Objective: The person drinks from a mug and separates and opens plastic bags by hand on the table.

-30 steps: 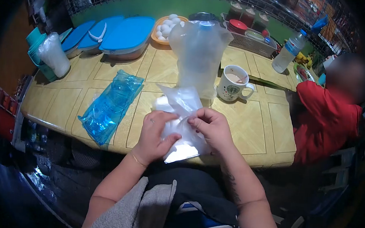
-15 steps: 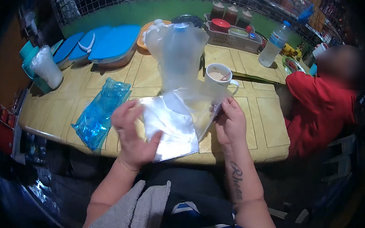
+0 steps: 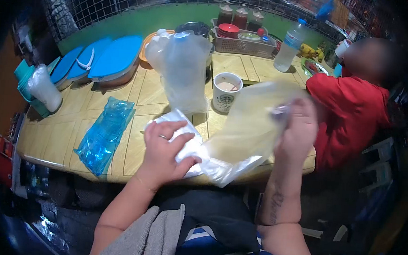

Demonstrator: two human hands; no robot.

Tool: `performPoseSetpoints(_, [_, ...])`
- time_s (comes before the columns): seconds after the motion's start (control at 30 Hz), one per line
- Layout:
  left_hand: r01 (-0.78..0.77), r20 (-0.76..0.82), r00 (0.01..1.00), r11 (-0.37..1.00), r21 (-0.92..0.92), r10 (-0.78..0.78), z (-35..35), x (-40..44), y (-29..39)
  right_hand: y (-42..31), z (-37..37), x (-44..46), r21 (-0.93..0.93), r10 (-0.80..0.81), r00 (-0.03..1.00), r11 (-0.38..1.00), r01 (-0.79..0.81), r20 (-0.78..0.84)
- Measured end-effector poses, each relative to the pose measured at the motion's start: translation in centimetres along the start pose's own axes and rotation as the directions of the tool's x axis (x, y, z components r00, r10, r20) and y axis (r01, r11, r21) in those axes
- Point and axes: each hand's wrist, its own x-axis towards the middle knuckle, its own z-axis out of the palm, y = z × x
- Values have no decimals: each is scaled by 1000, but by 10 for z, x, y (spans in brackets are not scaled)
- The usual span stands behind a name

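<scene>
Head view: your spread left hand [image 3: 165, 151] pins white plastic [image 3: 196, 148] by the table [image 3: 63, 137]'s front edge, your right hand [image 3: 300, 126] seemingly pinches a clear bag [image 3: 251, 116]; this separating step calls for steadiness.

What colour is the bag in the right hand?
The bag is see-through, cloudy whitish; head view.

Table [image 3: 49, 134] lit, dim below; glare on blue packet [image 3: 103, 137]; plastic bag [image 3: 249, 118] motion-blurred; edges bowed, black.
</scene>
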Motion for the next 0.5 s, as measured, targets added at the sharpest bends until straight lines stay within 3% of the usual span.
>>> performPoseSetpoints(0.03, [-18,-66,998,1000,-7,18,-15,7,6,5,8,-8,32,93,986,995,-99,140])
performPoseSetpoints(0.1, [-24,-149,989,950,-312,-24,-39,24,17,-1,27,-25,71,336,885,924,-377,321])
performPoseSetpoints(0.17, [1,-147,981,759,-651,-127,-57,36,26,9,38,-33,31,356,860,919,-394,366])
performPoseSetpoints(0.23, [-89,-182,980,652,-753,-77,-55,48,20,13,46,-39,-5,361,851,921,-389,380])
performPoseSetpoints(0.33, [44,-57,985,566,-823,-160,-70,58,22,18,41,-39,-172,253,854,966,-195,455])
performPoseSetpoints(0.4, [150,0,959,508,-848,-284,-78,65,26,20,41,-37,-93,244,850,969,-227,467])
performPoseSetpoints(0.47, [-34,-23,985,-60,-998,-174,-96,57,32,23,37,-34,-37,247,861,965,-258,444])
performPoseSetpoints(0.5, [-136,-125,989,-146,-980,-82,-99,58,20,30,34,-30,-11,250,874,963,-270,417])
